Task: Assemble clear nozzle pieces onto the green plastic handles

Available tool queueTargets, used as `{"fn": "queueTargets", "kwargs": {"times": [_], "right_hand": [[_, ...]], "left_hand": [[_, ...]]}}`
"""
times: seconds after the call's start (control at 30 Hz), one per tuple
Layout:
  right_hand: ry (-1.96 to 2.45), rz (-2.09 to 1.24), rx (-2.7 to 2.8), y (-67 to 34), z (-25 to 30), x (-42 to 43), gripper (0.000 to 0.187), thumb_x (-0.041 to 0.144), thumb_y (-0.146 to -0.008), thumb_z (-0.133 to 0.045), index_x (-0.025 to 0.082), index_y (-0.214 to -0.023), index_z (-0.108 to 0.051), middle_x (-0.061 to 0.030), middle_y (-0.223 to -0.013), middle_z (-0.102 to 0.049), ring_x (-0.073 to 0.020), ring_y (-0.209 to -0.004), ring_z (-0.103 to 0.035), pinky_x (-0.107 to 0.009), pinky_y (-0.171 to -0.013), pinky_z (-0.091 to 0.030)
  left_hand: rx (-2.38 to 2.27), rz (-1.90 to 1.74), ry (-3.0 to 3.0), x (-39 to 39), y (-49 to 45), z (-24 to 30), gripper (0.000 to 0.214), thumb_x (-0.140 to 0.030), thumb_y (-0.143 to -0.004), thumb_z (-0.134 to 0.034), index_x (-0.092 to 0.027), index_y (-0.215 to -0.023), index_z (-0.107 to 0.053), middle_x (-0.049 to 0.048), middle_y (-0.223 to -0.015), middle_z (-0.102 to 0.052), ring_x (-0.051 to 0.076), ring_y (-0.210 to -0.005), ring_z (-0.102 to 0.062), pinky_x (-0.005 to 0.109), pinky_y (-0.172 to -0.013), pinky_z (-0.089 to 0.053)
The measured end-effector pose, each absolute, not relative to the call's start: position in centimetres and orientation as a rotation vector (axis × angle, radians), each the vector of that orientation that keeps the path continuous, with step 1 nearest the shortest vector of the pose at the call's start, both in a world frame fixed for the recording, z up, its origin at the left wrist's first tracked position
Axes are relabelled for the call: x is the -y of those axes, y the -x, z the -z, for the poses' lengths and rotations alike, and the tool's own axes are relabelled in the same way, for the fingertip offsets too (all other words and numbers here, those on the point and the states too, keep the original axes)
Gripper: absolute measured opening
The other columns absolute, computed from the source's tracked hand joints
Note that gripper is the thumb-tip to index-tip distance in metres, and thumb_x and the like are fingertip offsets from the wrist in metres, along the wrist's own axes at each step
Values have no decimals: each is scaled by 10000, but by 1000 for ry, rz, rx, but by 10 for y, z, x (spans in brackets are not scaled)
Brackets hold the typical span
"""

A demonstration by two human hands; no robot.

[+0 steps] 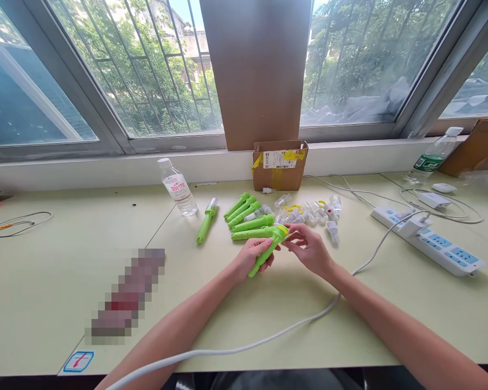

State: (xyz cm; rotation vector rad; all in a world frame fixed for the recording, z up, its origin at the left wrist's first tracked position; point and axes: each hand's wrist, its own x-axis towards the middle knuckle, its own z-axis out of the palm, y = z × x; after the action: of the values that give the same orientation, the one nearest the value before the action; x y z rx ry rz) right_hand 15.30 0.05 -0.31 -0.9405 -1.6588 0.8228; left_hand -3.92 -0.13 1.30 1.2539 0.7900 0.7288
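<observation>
A green tube (274, 245) is gripped by the left hand (252, 257), in front of the box (264, 177). The right hand (310, 248) is held at its yellow ring (283, 229); grip cannot be told.

The held tube (266, 254) is green, its ring (284, 229) yellow.

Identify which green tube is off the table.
The yellow-ended green tube, gripped in the left hand; the other green tubes lie on the table.
</observation>
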Motion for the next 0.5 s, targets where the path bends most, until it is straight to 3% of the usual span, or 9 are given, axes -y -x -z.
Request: {"fn": "queueTargets", "kwargs": {"times": [0.2,0.3,0.4,0.5], "right_hand": [[916,-790,1675,-155,4,2,241,410,-803,-642,235,-890,-500,-86,-1145,-653,-195,-756,-699,-351,-596,-602],[910,-735,1697,-155,4,2,216,399,-821,-622,233,-889,-502,-94,-1148,-654,-185,-716,-694,-360,-591,-602],[918,-670,1715,-155,3,2,193,391,-831,-610,234,-885,-511,-100,-1153,-649,-181,-714,-685,-367,-598,-603],[932,-656,1705,-155,4,1,195,393,-822,-620,232,-877,-526,-96,-1135,-654,-172,-680,-677,-359,-585,-601]], "left_hand": [[-843,-669,-1317,4,38,-17,512,-608,-839,-446,-124,-914,-594,-23,-531,-522,50,-322,-369,189,-337,-252],[-980,-734,-1446,5,34,-13,483,-612,-775,-551,-151,-920,-568,-26,-614,-561,47,-326,-401,181,-315,-261],[-1098,-932,-1556,5,30,-8,445,-562,-679,-687,-173,-836,-539,-36,-676,-559,57,-406,-464,188,-356,-348],[-1183,-1057,-1670,7,28,-5,390,-546,-730,-646,-170,-748,-546,-33,-655,-538,68,-470,-476,197,-414,-382]]}}
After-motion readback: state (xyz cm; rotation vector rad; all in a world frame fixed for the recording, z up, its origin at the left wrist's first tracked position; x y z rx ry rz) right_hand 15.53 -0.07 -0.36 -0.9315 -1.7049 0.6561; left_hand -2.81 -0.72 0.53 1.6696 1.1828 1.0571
